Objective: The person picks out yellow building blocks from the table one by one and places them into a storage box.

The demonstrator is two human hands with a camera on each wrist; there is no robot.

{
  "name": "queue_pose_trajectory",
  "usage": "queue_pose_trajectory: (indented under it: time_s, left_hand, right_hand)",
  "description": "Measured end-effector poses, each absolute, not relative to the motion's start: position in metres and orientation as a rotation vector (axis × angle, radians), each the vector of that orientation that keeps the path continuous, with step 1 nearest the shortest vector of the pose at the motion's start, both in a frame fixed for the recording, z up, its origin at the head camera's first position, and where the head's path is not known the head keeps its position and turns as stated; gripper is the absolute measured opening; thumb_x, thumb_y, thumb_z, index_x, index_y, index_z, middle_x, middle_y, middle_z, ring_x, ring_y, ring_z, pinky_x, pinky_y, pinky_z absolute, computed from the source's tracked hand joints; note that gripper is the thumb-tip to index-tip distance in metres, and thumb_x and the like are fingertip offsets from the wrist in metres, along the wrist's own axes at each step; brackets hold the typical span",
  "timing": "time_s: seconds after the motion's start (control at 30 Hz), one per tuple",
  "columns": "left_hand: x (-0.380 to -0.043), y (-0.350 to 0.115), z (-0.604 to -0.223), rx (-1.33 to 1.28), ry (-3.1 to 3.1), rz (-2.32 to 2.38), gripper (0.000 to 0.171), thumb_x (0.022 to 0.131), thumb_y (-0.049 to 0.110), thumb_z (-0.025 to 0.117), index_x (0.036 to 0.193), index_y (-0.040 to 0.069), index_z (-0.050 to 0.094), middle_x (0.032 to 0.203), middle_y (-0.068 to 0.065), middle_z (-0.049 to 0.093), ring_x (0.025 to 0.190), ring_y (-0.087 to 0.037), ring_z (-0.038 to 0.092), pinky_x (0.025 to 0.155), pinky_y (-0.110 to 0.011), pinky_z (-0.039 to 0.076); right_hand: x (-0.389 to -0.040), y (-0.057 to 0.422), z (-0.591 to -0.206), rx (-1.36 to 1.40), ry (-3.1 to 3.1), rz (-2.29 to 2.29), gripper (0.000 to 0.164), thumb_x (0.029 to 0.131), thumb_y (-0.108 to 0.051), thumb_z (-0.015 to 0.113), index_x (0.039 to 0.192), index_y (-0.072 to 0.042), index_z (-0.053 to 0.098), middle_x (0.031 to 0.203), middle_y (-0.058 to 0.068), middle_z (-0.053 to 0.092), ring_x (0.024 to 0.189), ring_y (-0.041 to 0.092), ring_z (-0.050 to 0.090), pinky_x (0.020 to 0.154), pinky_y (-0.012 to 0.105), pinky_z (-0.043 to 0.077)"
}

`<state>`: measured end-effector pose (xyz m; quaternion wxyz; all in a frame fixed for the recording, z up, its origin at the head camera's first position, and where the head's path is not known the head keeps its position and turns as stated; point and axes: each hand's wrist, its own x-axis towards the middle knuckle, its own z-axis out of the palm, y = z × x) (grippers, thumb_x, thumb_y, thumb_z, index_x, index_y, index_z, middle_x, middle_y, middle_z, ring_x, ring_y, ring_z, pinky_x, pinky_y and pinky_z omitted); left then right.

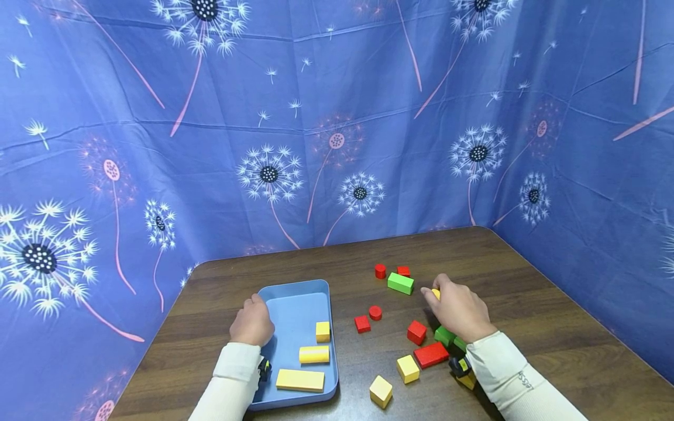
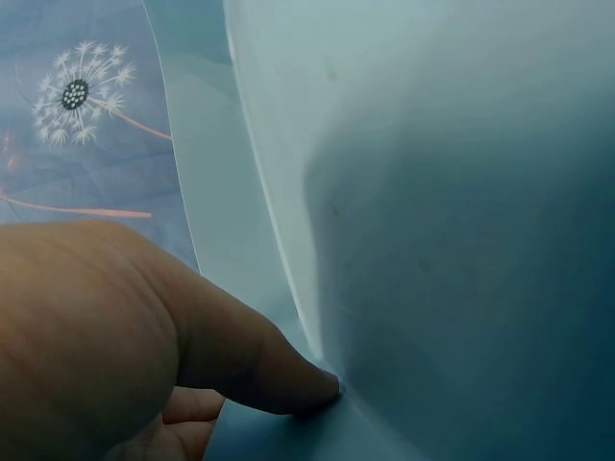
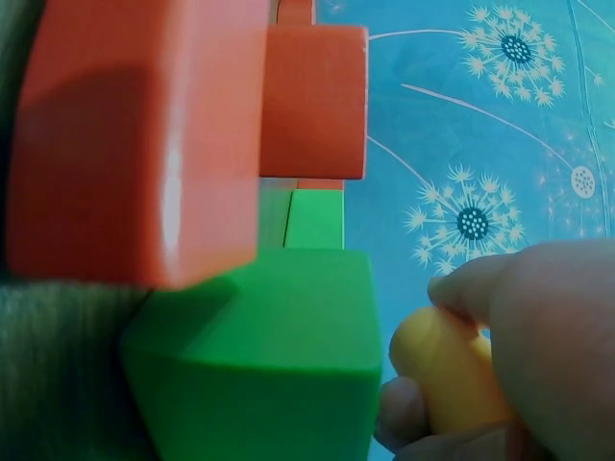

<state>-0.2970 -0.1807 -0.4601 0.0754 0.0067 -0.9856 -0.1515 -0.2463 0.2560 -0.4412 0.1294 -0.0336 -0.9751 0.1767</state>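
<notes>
My left hand (image 1: 253, 321) grips the left wall of a blue tray (image 1: 295, 287); in the left wrist view the thumb (image 2: 259, 360) presses inside the wall with other fingers outside it. Lying in the tray are a yellow cube (image 1: 323, 332), a yellow cylinder (image 1: 314, 354) and a long yellow block (image 1: 300, 380). Over the right part of the table, my right hand (image 1: 463, 310) pinches a rounded yellow block (image 3: 447, 370), mostly hidden by the fingers in the head view. Close below that hand are a green block (image 1: 444, 336) and a red cube (image 1: 416, 332).
Two yellow cubes, one a yellow cube (image 1: 381, 392) near the front, lie right of the tray. A flat red block (image 1: 431, 354), a light green block (image 1: 401, 283), a red cylinder (image 1: 380, 271) and several other red pieces are spread about. Patterned blue cloth (image 1: 326, 175) hangs behind the table.
</notes>
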Motion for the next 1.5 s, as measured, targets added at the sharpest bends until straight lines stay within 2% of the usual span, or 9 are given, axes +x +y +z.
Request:
queue_pose_trajectory:
  time_s: [0.13,0.43,0.63,0.83,1.03,1.23,1.5]
  left_hand:
    - [-0.297,-0.181,-0.461,0.021,-2.959,-0.458,0.054,0.081,0.006,0.064,0.123,-0.016,0.038,0.106,-0.030,0.052,0.086,-0.041,0.057,0.066,-0.059,0.052]
    - [-0.297,-0.181,-0.461,0.017,-2.962,-0.468,0.056,0.080,0.005,0.064,0.124,-0.016,0.036,0.110,-0.031,0.051,0.090,-0.043,0.056,0.071,-0.060,0.051]
    - [-0.297,-0.181,-0.460,0.016,-2.960,-0.465,0.054,0.081,0.005,0.064,0.123,-0.016,0.037,0.108,-0.031,0.052,0.088,-0.042,0.056,0.069,-0.059,0.052]
    - [-0.297,-0.181,-0.460,0.017,-2.948,-0.453,0.051,0.080,0.006,0.064,0.119,-0.015,0.040,0.102,-0.029,0.053,0.082,-0.040,0.057,0.064,-0.057,0.052]
    - [-0.297,-0.181,-0.460,0.015,-2.952,-0.443,0.052,0.080,0.007,0.065,0.120,-0.015,0.039,0.104,-0.029,0.053,0.083,-0.040,0.058,0.065,-0.057,0.053]
    - [-0.297,-0.181,-0.459,0.015,-2.955,-0.449,0.053,0.080,0.006,0.065,0.121,-0.015,0.039,0.105,-0.029,0.052,0.084,-0.040,0.057,0.066,-0.058,0.052]
    - [-0.298,-0.181,-0.461,0.005,-2.954,-0.442,0.051,0.080,0.006,0.065,0.119,-0.014,0.040,0.102,-0.028,0.053,0.081,-0.039,0.057,0.064,-0.057,0.053]
  right_hand:
    - [-0.247,0.255,-0.443,-0.090,-2.811,0.521,0.039,0.089,-0.053,0.055,0.099,-0.016,0.050,0.060,0.001,0.051,0.051,0.020,0.047,0.038,0.036,0.036]
    - [-0.252,0.256,-0.444,-0.038,-2.715,0.534,0.029,0.088,-0.031,0.052,0.107,-0.010,0.055,0.083,0.004,0.052,0.063,0.022,0.048,0.047,0.038,0.039]
    - [-0.253,0.255,-0.443,-0.005,-2.651,0.510,0.035,0.086,-0.030,0.055,0.113,-0.008,0.059,0.091,0.006,0.053,0.064,0.022,0.049,0.048,0.037,0.041]
    - [-0.253,0.254,-0.443,0.001,-2.621,0.482,0.037,0.082,-0.029,0.059,0.113,-0.009,0.062,0.098,0.007,0.055,0.067,0.022,0.052,0.051,0.041,0.045]
    - [-0.253,0.251,-0.442,0.050,-2.574,0.453,0.035,0.080,-0.028,0.062,0.111,-0.011,0.064,0.097,0.006,0.053,0.063,0.021,0.051,0.049,0.042,0.046]
    - [-0.250,0.247,-0.437,0.129,-2.516,0.423,0.035,0.078,-0.029,0.069,0.110,-0.014,0.065,0.091,0.002,0.049,0.055,0.016,0.045,0.042,0.034,0.039]
    - [-0.245,0.237,-0.426,0.223,-2.501,0.432,0.037,0.075,-0.027,0.075,0.109,-0.015,0.066,0.094,-0.001,0.055,0.061,0.013,0.046,0.046,0.032,0.041]
